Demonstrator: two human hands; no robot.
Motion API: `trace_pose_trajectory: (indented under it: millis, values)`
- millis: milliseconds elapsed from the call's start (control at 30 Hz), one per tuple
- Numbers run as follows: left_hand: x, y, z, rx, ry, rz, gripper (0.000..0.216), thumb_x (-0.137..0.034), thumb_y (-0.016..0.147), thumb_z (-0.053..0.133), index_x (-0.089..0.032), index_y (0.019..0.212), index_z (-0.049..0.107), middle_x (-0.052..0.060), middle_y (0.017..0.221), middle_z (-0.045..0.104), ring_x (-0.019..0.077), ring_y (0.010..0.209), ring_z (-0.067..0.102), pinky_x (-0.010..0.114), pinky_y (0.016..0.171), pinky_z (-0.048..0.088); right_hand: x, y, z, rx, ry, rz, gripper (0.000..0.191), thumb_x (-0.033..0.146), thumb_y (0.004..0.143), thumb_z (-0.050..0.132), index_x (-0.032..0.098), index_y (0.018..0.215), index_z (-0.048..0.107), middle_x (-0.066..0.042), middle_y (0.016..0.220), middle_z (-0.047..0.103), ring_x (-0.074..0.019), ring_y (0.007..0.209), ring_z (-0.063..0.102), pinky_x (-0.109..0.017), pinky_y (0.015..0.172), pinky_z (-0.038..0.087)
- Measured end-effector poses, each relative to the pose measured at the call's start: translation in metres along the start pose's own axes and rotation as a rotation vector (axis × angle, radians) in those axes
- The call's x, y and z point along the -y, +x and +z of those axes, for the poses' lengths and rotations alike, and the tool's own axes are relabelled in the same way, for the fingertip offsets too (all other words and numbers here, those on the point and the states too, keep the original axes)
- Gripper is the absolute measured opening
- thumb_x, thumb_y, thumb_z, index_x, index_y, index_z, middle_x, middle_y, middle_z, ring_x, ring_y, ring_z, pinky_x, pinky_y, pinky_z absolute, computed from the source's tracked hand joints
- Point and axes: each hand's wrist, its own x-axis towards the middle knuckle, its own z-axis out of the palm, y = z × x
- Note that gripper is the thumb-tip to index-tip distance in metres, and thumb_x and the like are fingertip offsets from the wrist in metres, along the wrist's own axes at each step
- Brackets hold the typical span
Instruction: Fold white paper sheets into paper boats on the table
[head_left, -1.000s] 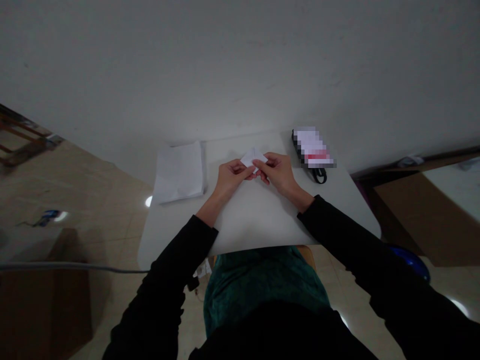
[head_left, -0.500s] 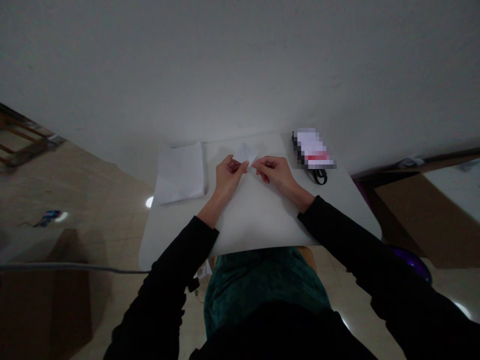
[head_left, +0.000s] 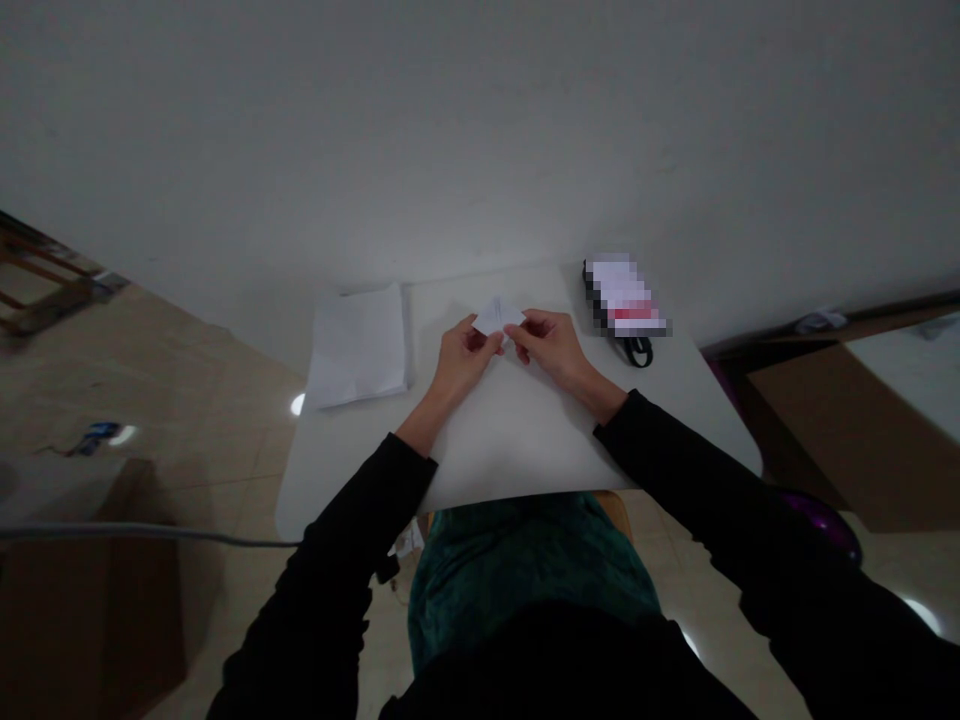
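Head view: I see the left hand (head_left: 461, 360) and right hand (head_left: 551, 345), each grip pinched on the small folded white paper piece (head_left: 498, 317), just above the white desk (head_left: 517, 440), beside a stack of white sheets (head_left: 360, 345). I judge a fold is being creased; the next move calls for aligned edges.

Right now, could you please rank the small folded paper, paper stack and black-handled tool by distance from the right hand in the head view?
1. small folded paper, pinched in the right hand.
2. black-handled tool, to its right.
3. paper stack, far left.
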Motion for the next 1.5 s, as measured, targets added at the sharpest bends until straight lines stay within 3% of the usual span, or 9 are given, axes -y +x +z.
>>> trace_pose_trajectory:
  millis: [167,467,633,767,867,967,1200,1333,1500]
  values:
    - [0.004,0.003,-0.002,-0.142,0.044,0.049,0.038,-0.050,0.075,0.083,-0.017,0.089,0.070,0.001,0.079,0.072,0.0096,0.064,0.062,0.022,0.060,0.048,0.001,0.001,-0.001,0.029,-0.071,-0.002,0.050,0.066,0.072,0.079,0.017,0.071,0.067,0.004,0.051,0.056,-0.0092,0.046,0.048,-0.027,0.050,0.037]
    - [0.001,0.004,-0.008,-0.048,0.125,0.142,0.030,-0.046,0.082,0.079,-0.018,0.087,0.071,0.001,0.081,0.072,0.0126,0.071,0.064,0.026,0.070,0.050,0.003,-0.003,0.005,-0.097,-0.093,-0.079,0.051,0.070,0.068,0.081,0.020,0.074,0.073,0.000,0.066,0.063,-0.0097,0.051,0.052,-0.027,0.048,0.041]
    - [-0.003,-0.002,-0.002,-0.162,0.282,0.316,0.022,-0.043,0.091,0.072,-0.021,0.092,0.072,0.001,0.087,0.072,0.0140,0.081,0.064,0.028,0.078,0.049,0.002,0.000,-0.001,-0.054,-0.116,-0.068,0.043,0.061,0.071,0.083,0.019,0.069,0.071,0.002,0.055,0.058,-0.0104,0.047,0.051,-0.028,0.047,0.039]
    - [-0.002,-0.003,-0.004,-0.239,0.351,0.359,0.021,-0.042,0.091,0.073,-0.022,0.089,0.074,0.000,0.084,0.074,0.0156,0.082,0.067,0.031,0.082,0.050,0.000,-0.001,0.001,-0.060,-0.170,-0.137,0.034,0.055,0.078,0.079,0.021,0.081,0.074,-0.001,0.073,0.065,-0.0127,0.064,0.058,-0.026,0.053,0.044]
    - [0.001,-0.002,-0.007,-0.223,0.402,0.378,0.019,-0.042,0.090,0.075,-0.023,0.087,0.075,0.001,0.087,0.077,0.0175,0.086,0.070,0.037,0.092,0.050,0.001,-0.004,0.004,-0.121,-0.245,-0.250,0.025,0.047,0.082,0.078,0.025,0.095,0.074,-0.002,0.093,0.066,-0.0146,0.082,0.062,-0.026,0.061,0.048]
    - [0.005,-0.001,-0.008,-0.167,0.391,0.414,0.019,-0.043,0.088,0.077,-0.024,0.086,0.077,0.003,0.090,0.078,0.0186,0.090,0.071,0.039,0.093,0.052,0.001,-0.005,0.005,-0.112,-0.269,-0.319,0.014,0.037,0.086,0.075,0.025,0.091,0.073,-0.002,0.091,0.062,-0.0138,0.079,0.059,-0.026,0.060,0.048]
    - [0.002,0.000,-0.007,-0.112,0.336,0.310,0.014,-0.038,0.083,0.083,-0.024,0.082,0.080,0.000,0.077,0.066,0.0137,0.072,0.060,0.029,0.068,0.049,-0.004,-0.004,0.005,-0.118,-0.331,-0.362,0.002,0.023,0.083,0.071,0.022,0.081,0.069,0.000,0.084,0.060,-0.0117,0.068,0.053,-0.027,0.056,0.042]
    - [0.001,0.001,-0.006,-0.059,0.344,0.303,0.008,-0.033,0.084,0.082,-0.025,0.083,0.081,0.000,0.076,0.064,0.0137,0.072,0.057,0.030,0.069,0.048,-0.003,-0.006,0.007,-0.234,-0.434,-0.446,0.011,0.012,0.076,0.070,0.021,0.074,0.065,0.002,0.078,0.058,-0.0131,0.072,0.053,-0.031,0.068,0.045]
    - [0.002,0.000,-0.004,-0.054,0.393,0.321,0.002,-0.026,0.084,0.082,-0.025,0.083,0.080,-0.001,0.077,0.063,0.0142,0.073,0.057,0.031,0.071,0.047,0.001,-0.008,0.008,-0.249,-0.374,-0.365,0.014,0.008,0.073,0.064,0.021,0.075,0.065,0.001,0.086,0.055,-0.0110,0.067,0.050,-0.027,0.057,0.041]
